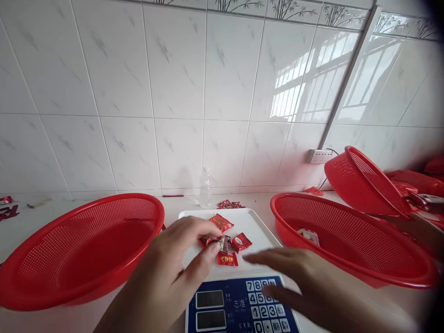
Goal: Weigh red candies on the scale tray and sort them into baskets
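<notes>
Holding left hand (176, 261) half-curled at brown-white packet (225, 243) on scale tray (257, 225), can't tell if gripping; right hand (300, 273) spread, empty, over keypad (268, 311). Could mis-key by dipping, or scatter red packets (241, 242) by dragging.

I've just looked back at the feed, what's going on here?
The person's left hand reaches over the white tray of a scale, thumb and fingertips at a brown-and-white packet; whether it is gripped is unclear. Red packets lie around it. The right hand hangs open, partly hiding the keypad. Red baskets stand either side: the left basket, and the right basket with a pale packet inside.
</notes>
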A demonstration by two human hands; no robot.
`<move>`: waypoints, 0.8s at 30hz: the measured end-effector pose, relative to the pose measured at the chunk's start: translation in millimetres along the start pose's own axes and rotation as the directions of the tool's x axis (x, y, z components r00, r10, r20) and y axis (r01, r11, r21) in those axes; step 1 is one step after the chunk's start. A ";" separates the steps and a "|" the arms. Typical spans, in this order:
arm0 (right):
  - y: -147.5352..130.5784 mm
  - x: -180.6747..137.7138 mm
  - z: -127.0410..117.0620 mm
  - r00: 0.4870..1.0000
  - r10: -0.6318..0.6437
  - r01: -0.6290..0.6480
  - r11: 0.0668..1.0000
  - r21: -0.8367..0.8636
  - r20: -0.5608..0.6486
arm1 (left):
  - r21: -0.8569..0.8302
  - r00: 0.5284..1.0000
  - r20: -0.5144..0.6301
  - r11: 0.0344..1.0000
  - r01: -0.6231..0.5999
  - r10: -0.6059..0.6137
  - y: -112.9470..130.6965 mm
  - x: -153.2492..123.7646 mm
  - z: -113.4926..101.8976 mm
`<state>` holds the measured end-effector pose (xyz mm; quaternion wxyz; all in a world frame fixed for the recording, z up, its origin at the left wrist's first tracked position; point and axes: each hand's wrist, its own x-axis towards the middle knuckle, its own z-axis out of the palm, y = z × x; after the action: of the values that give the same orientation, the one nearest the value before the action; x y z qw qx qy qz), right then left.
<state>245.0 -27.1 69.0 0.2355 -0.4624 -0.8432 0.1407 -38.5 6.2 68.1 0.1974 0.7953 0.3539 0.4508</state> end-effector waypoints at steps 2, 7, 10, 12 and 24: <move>16.1 25.8 9.3 0.991 0.118 -0.106 0.981 -0.159 0.068 | 0.144 0.970 0.245 0.989 -0.028 -0.008 11.5 26.9 7.7; 43.5 63.9 20.0 0.974 0.104 -0.064 0.979 -0.194 0.201 | 0.334 0.868 0.478 0.942 -0.039 -0.133 -14.5 46.3 34.1; 47.9 73.9 19.2 0.965 0.088 -0.038 0.979 -0.200 0.247 | 0.343 0.831 0.525 0.939 -0.010 -0.183 -29.6 48.3 46.2; 49.3 78.8 19.9 0.965 0.097 -0.044 0.976 -0.214 0.245 | 0.344 0.825 0.531 0.939 -0.003 -0.192 -33.1 50.3 51.7; 53.5 83.2 12.2 0.997 0.071 -0.070 0.995 -0.076 0.008 | 0.089 0.898 0.348 0.963 0.254 -0.269 -25.2 60.4 64.6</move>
<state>238.4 71.5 56.5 0.2080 -0.4996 -0.8324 0.1194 27.9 68.2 53.7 0.3006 0.8131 0.4248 0.2609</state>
